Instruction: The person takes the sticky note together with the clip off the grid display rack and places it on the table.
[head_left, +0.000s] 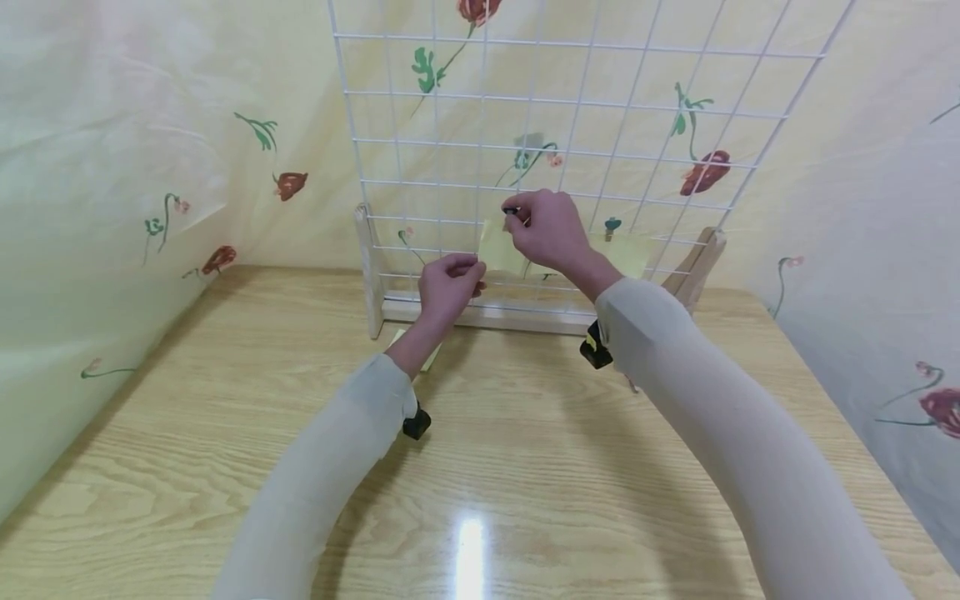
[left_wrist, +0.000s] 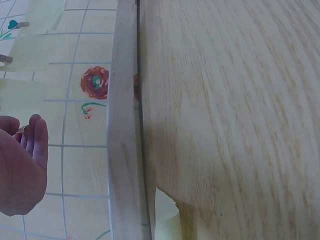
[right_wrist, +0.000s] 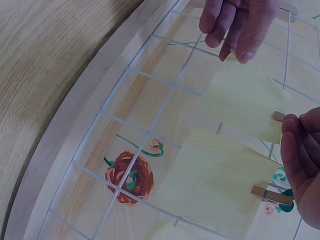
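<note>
A pale yellow paper note [right_wrist: 245, 95] lies against a white wire grid [head_left: 457, 96]. My left hand [head_left: 450, 285] pinches its lower left corner between thumb and fingers, as the right wrist view also shows. At the note's upper edge my right hand [head_left: 551, 229] pinches a small wooden clothespin [right_wrist: 279, 116], whose dark end [head_left: 511, 210] shows between the fingertips in the head view. Beside it hangs a second yellow note [right_wrist: 210, 182], held by a wooden clothespin [right_wrist: 265, 194] with a dark green heart-shaped end. The left wrist view shows my left hand [left_wrist: 22, 170] only partly.
Wooden feet [head_left: 369, 271] and a bottom bar [head_left: 495, 318] support the grid on a wood-grain table [head_left: 480, 450]. Another piece of yellow paper [left_wrist: 168, 220] lies on the table behind my left wrist. Flower-patterned cloth [head_left: 285, 100] hangs behind and at both sides.
</note>
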